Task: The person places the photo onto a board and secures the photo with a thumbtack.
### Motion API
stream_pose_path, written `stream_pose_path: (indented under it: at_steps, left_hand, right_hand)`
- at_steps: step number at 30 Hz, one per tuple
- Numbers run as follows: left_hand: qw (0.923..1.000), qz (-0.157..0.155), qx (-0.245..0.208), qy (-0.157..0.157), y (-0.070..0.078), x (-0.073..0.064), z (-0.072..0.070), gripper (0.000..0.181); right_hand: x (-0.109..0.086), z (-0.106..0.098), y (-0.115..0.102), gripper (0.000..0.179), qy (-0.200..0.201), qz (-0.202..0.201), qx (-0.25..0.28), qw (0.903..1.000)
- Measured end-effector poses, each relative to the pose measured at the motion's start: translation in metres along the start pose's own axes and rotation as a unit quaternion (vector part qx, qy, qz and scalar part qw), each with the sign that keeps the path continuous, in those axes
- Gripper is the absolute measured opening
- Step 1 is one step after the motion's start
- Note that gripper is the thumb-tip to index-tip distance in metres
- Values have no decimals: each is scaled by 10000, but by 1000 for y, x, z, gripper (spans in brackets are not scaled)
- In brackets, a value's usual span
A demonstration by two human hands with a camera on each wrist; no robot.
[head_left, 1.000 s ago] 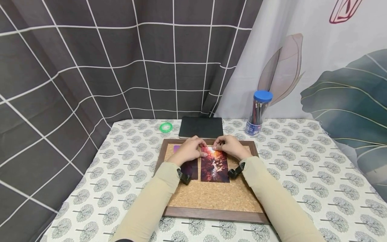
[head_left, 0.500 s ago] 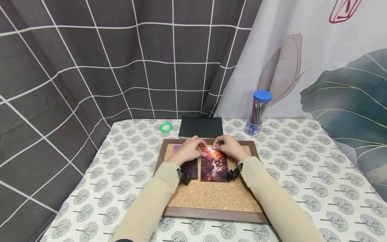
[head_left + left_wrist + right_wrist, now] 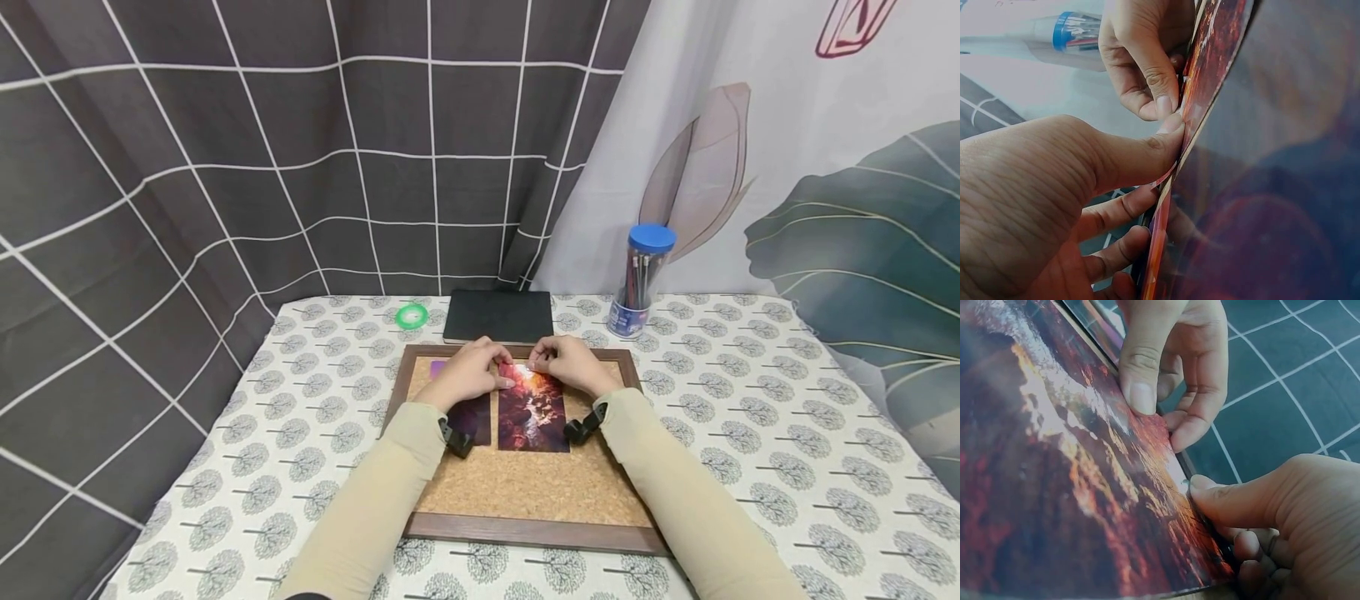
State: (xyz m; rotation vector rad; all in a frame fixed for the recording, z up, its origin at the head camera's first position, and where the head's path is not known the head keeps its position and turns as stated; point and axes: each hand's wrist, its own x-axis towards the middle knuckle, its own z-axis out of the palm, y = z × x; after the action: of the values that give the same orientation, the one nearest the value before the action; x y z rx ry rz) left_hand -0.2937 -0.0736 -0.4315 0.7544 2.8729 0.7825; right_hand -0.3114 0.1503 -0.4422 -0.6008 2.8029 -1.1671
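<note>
A glossy red-and-orange picture print [image 3: 534,421] lies on a wood-framed cork board [image 3: 525,493]. My left hand [image 3: 468,372] pinches the print's upper left corner, thumb on its face and fingers behind, as the right wrist view shows. At the far edge, my right hand [image 3: 576,364] holds the print by its rim with thumb and curled fingers. Both thumbs come close together in the left wrist view, where the print [image 3: 1213,56] runs steeply. A small dark speck by the right thumb [image 3: 1210,490] is too small to name. Partly under the left forearm is a dark purple print [image 3: 476,421].
Behind the board lies a flat black notebook-like thing [image 3: 498,315]. A green tape roll [image 3: 412,316] is to its left. A clear, blue-lidded tub of pencils [image 3: 641,279] stands at the right. Tree-patterned cloth [image 3: 300,433] covers the table; a dark gridded curtain [image 3: 300,125] hangs behind.
My right hand shifts very slightly at the print's top edge. The left hand, both prints and the board stay where they were.
</note>
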Motion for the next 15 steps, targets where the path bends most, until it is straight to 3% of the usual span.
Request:
stream_pose_path:
  at_steps: [15]
  left_hand:
    - [10000, 5, -22, -9, 1, 0, 0, 29]
  right_hand:
    - [0, 2, -1, 5, 61, -114, -22, 9999]
